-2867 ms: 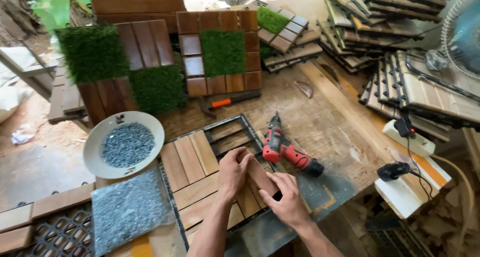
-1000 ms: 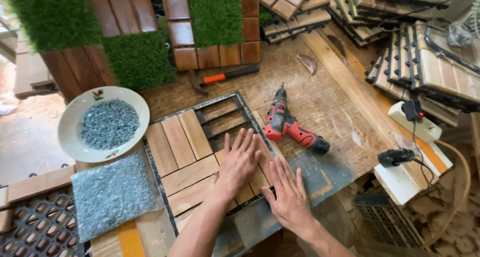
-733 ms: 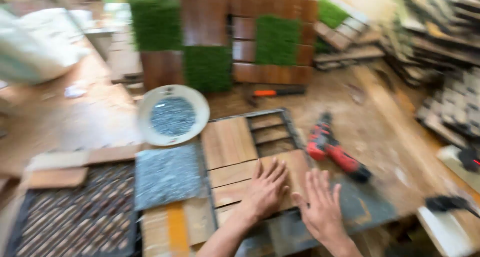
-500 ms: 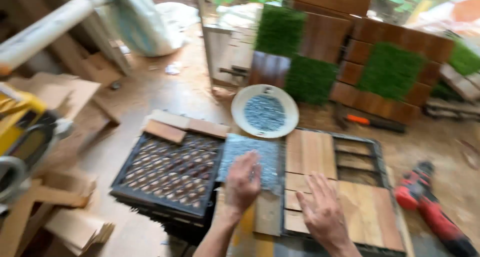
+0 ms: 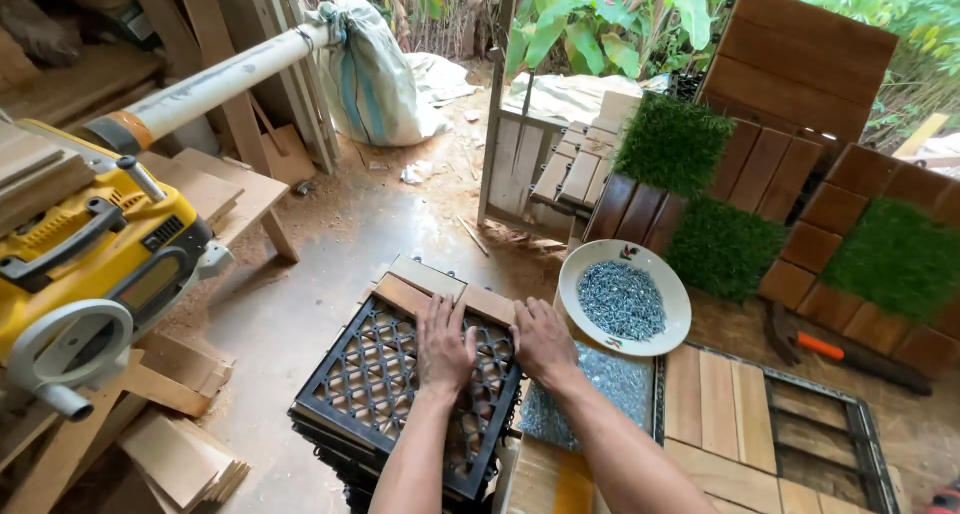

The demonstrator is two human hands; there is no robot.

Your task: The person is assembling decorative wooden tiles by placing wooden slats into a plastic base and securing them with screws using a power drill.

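A stack of black plastic grid bases (image 5: 370, 384) sits low in the middle of the head view. My left hand (image 5: 443, 342) lies flat on the top grid, fingers spread toward short wooden slats (image 5: 440, 286) resting on the grid's far edge. My right hand (image 5: 543, 340) rests at the grid's right corner, fingertips touching the end of a slat. Neither hand grips anything. To the right lies a wooden slat tile in a metal frame (image 5: 770, 414).
A white plate of screws (image 5: 624, 298) and a clear bag of screws (image 5: 590, 394) lie right of the grids. A yellow machine (image 5: 90, 264) stands at left above wood offcuts (image 5: 170, 444). Wood-and-grass tiles (image 5: 760, 204) lean behind; a hammer (image 5: 840, 352) lies at right.
The view swung left from the framed slat tile and red drill to the grid stack. Both hands left the tile and now rest on the black grid by the slats.
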